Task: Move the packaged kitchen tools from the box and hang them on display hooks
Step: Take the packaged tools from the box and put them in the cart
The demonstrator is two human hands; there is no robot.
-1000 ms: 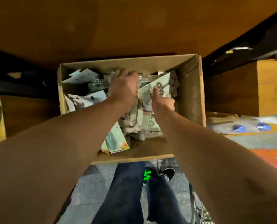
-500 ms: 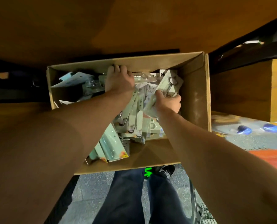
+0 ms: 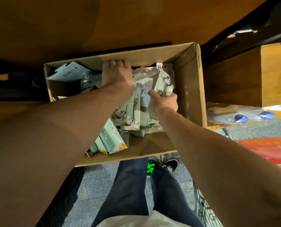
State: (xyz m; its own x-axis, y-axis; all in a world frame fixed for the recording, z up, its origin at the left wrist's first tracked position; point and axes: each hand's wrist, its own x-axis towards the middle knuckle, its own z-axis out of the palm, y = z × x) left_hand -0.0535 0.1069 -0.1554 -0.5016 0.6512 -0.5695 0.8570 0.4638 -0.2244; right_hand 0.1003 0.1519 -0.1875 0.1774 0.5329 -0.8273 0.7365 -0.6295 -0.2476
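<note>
Down inside the open brown cardboard box [image 3: 190, 89], both of the person's bare hands are among the packaged kitchen tools. The left hand [image 3: 116, 74] lies palm down at the far wall of the box, its fingers curled over the far ends of a bundle of long pale green carded packs [image 3: 136, 104] that slopes back toward the near side; the fingertips themselves are hidden. The right hand [image 3: 166, 100] is just beside that bundle, near the right wall, and pinches a pale green carded pack with a metal tool under clear plastic [image 3: 165, 81]. Its thumb presses on the front of the card while the other fingers are tucked behind it. This pack is tilted up, its white top edge with black lettering resting close to the far right corner. More pale green blister packs [image 3: 112, 138] lie in a loose heap on the box floor at the near left, and a white printed card [image 3: 69, 72] leans in the far left corner. Below the box are the person's dark blue trousers [image 3: 131, 185], a black-and-white shoe [image 3: 170, 165] and grey speckled floor [image 3: 95, 174]. To the right, outside the box, lie clear packets with blue items [image 3: 239, 118], and nearer the camera a flat orange object [image 3: 267, 148].
</note>
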